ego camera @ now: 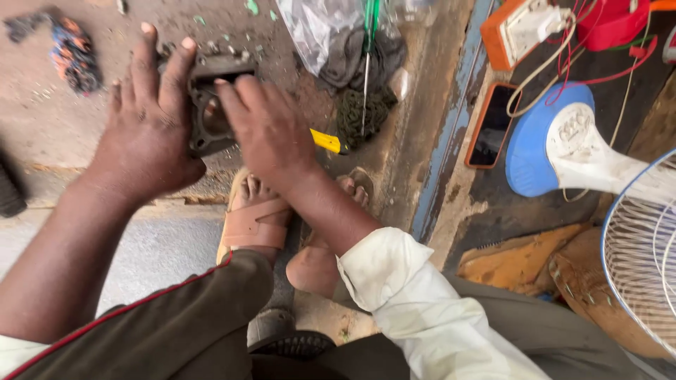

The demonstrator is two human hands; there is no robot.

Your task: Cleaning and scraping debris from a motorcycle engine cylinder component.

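On the dirty floor just beyond the sandalled feet, a grimy metal engine part with a round bore is gripped by both hands — left hand wrapped over its left side, right hand pressed on its right edge. Part judged still mid-handling — nothing visibly fitted to it; a green-handled screwdriver lies unused, far right.

Even daylight is falling softly, shadows pooling under the hands, edges bowing near the fan.
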